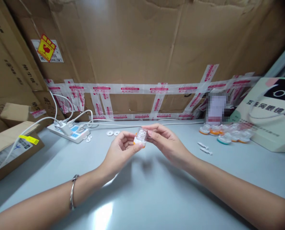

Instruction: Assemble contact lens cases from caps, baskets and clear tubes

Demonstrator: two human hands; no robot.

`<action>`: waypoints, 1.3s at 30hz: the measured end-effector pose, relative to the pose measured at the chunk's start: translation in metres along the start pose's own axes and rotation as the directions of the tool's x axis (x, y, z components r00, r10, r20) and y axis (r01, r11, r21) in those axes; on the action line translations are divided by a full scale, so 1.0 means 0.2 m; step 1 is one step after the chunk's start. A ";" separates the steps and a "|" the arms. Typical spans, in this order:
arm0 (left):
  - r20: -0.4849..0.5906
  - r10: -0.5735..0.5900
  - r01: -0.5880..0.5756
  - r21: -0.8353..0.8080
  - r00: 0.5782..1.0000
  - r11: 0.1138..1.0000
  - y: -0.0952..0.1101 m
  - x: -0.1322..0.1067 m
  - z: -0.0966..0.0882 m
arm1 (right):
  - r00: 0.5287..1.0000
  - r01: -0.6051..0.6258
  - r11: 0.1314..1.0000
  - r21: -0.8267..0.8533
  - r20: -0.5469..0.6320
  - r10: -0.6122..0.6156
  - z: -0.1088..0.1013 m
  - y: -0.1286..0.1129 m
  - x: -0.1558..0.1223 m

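Observation:
Above the table in the middle, my left hand (123, 147) grips a small clear-domed plastic container (141, 135) by its white and orange base. A white slotted piece shows through the clear dome. The fingers of my right hand (165, 142) are closed at the dome's upper right side and touch it. The container is held nearly upright, tilted slightly. Behind my left hand lie two white rings (110, 133). Off to the right rest two small white slim plastic pieces (206, 150), apart from my right hand.
Several similar clear-topped containers (225, 138) with orange or teal bases stand at the right, before a pale paper bag (272, 127). A power strip (71, 132) with white cables lies back left, near an open carton (11, 153). A large cardboard sheet (132, 48) closes off the back.

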State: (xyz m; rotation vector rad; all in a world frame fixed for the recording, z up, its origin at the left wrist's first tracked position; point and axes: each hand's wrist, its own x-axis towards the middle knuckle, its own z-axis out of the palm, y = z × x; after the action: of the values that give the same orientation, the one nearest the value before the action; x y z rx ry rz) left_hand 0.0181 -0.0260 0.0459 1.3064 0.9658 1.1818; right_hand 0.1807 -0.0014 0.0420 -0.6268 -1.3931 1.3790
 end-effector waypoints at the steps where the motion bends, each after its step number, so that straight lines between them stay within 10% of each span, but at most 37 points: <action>1: -0.011 0.006 -0.006 0.000 1.000 1.000 0.00 0.00 0.00 | 1.000 0.004 1.000 -0.008 0.017 -0.003 -0.01 0.00 0.01; 11: -0.133 -0.001 0.005 0.028 0.991 1.000 -0.01 -0.05 0.04 | 0.975 0.050 0.995 -0.088 -0.212 -0.067 0.06 0.07 -0.02; 16: -0.135 -0.003 0.006 0.023 0.991 1.000 -0.03 -0.04 0.03 | 0.994 0.104 0.954 -0.281 0.061 -0.090 0.01 0.03 -0.01; 21: -0.125 0.071 -0.070 0.017 0.990 0.997 -0.05 -0.04 0.02 | 0.892 0.449 0.625 -0.638 0.366 -0.266 -0.05 0.01 -0.02; 30: -0.019 0.106 -0.104 0.073 0.994 0.992 -0.06 -0.04 0.01 | 0.805 0.561 0.349 -0.751 0.395 -0.442 -0.05 0.02 -0.04; 36: -0.024 -0.004 0.004 -0.025 1.000 1.000 -0.06 -0.05 0.03 | 0.830 0.531 0.376 -0.759 0.375 -0.413 -0.05 0.00 -0.03; 39: -0.033 -0.023 0.024 0.014 0.999 1.000 -0.05 -0.05 0.03 | 0.878 0.478 0.536 -0.696 0.381 -0.289 -0.06 -0.05 -0.01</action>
State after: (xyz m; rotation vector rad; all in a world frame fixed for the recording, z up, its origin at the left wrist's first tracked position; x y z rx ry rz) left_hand 0.0236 -0.0364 0.0349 1.2869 1.0124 1.1841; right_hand 0.1958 0.0002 0.0489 -0.6483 -2.1879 0.4193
